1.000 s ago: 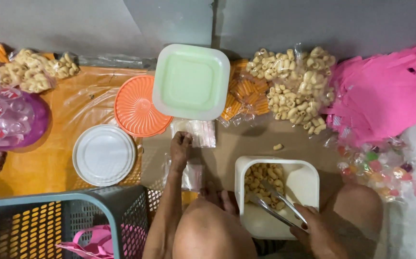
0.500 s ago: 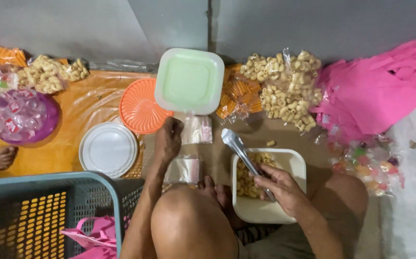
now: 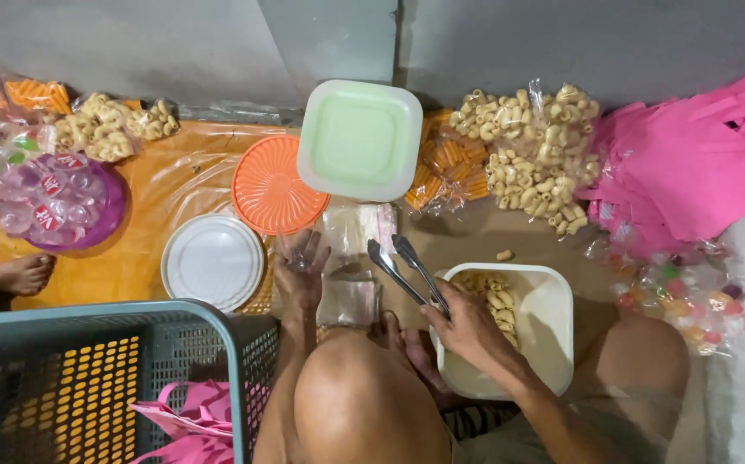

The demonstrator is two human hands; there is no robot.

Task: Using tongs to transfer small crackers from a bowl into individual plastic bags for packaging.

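Note:
My right hand (image 3: 467,331) grips metal tongs (image 3: 405,271), their tips raised and pointing up-left, away from the white square tub (image 3: 549,318) of pale curled snacks. My left hand (image 3: 298,271) reaches forward and holds a small clear plastic bag (image 3: 304,249) beside the orange round lid (image 3: 272,185). A stack of clear plastic bags (image 3: 351,296) lies between my hands. My knee (image 3: 364,404) fills the lower middle.
A green-white square lid (image 3: 360,137) sits at the back, a white round plate (image 3: 212,260) to the left. Snack bags (image 3: 536,159), pink bags (image 3: 690,163), wrapped candies (image 3: 690,292), a purple tray of jelly cups (image 3: 50,202) and a grey-blue basket (image 3: 106,378) surround me. Another person's foot (image 3: 7,279) shows left.
My right hand lifted the tongs out of the white tub and swung them up-left. My left hand stays forward on the clear bags.

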